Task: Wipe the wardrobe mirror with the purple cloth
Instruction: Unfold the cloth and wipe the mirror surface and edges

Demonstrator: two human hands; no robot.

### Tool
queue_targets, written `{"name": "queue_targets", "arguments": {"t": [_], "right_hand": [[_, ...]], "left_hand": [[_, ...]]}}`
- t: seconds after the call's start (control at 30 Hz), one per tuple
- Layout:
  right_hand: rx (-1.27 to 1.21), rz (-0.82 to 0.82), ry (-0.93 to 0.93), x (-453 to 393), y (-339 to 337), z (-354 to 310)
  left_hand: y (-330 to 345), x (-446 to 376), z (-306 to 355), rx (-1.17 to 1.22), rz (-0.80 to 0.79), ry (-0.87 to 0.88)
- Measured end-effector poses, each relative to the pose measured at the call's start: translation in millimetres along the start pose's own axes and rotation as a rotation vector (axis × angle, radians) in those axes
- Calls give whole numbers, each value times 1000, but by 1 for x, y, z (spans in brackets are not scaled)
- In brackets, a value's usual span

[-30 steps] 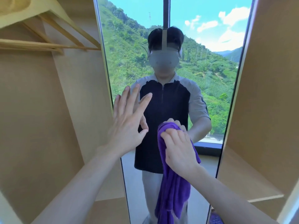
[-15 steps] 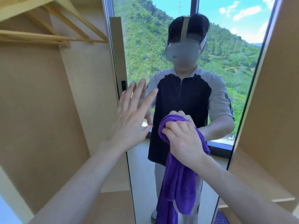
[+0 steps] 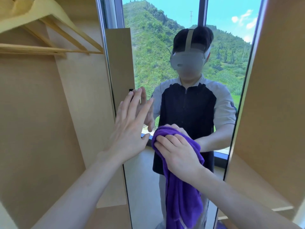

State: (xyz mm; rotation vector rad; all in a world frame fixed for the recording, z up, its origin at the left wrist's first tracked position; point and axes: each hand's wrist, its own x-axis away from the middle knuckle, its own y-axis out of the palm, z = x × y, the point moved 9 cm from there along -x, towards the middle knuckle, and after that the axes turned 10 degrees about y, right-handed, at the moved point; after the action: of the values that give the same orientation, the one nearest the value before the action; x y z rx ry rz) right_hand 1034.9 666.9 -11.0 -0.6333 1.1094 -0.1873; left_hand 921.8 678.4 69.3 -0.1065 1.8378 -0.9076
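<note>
A person faced a tall wardrobe mirror (image 3: 165, 55) set between tan wooden panels. The left hand (image 3: 127, 129) was raised flat at the glass, fingers (image 3: 132, 104) straight and slightly apart, holding nothing. Just right of those fingers, the right hand (image 3: 179, 154) pressed a bunched purple cloth (image 3: 181, 195) against the mirror, fingers curled over it, the rest hanging below. Wooden hangers (image 3: 49, 30) hung upper left.

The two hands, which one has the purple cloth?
The right hand presses the bunched purple cloth against the mirror. The left hand is flat with straight fingers, holding nothing.
</note>
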Motion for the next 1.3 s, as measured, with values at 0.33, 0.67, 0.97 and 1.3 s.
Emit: {"name": "queue_targets", "arguments": {"t": [0.33, 0.67, 0.97, 1.3], "right_hand": [[-125, 437, 595, 2, -77, 113], [-153, 225, 610, -25, -57, 124], [-84, 180, 397, -20, -57, 131], [95, 80, 64, -24, -39, 88]], "left_hand": [[-7, -39, 36, -83, 46, 29], [-8, -37, 52, -179, 122, 3], [-8, -38, 50, -200, 93, -16], [-8, -36, 47, -252, 53, -12]]}}
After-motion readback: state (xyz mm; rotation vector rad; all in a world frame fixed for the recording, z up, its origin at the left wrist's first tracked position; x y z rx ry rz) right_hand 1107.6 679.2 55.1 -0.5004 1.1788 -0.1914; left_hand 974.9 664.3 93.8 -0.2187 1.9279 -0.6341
